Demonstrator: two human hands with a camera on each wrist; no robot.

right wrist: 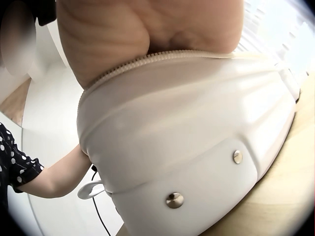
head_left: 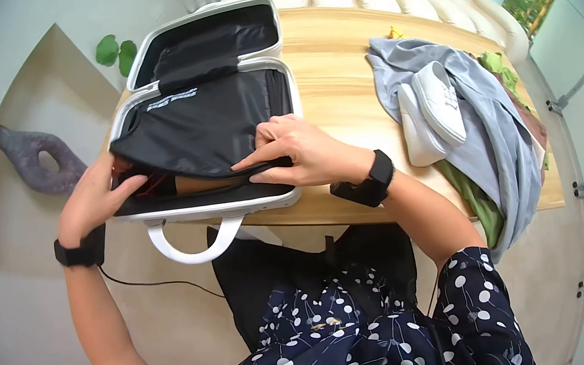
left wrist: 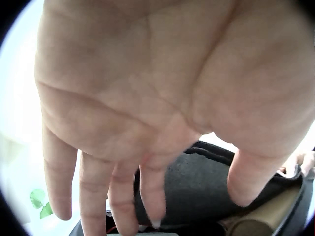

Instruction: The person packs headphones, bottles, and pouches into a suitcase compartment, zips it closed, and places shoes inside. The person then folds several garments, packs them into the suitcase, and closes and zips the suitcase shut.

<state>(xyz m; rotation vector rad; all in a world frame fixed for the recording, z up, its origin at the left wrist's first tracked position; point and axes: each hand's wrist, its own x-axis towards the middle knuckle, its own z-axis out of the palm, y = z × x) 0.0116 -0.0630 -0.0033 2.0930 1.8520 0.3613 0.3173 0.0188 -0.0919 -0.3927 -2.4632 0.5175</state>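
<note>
A small white suitcase [head_left: 241,205] lies opened on the wooden table, its lid [head_left: 144,60] tipped back. Inside the near half is a black lining flap [head_left: 207,123], its front edge raised over a brown tube-like item [head_left: 202,183] and something reddish. My left hand [head_left: 88,203] reaches over the left front corner, thumb apart from the fingers; the left wrist view shows those fingers straight, pointing down beside the flap. At the right front, my right hand [head_left: 306,150] pinches the flap's edge between thumb and index finger. In the right wrist view, its palm is over the zippered rim [right wrist: 162,58].
On the table's right side, white shoes [head_left: 441,105] lie on a grey-blue garment [head_left: 491,139], with green cloth [head_left: 475,201] beneath. The suitcase's white handle [head_left: 199,255] sticks out past the table's front edge. A purple-grey vase [head_left: 42,160] stands in a niche at left.
</note>
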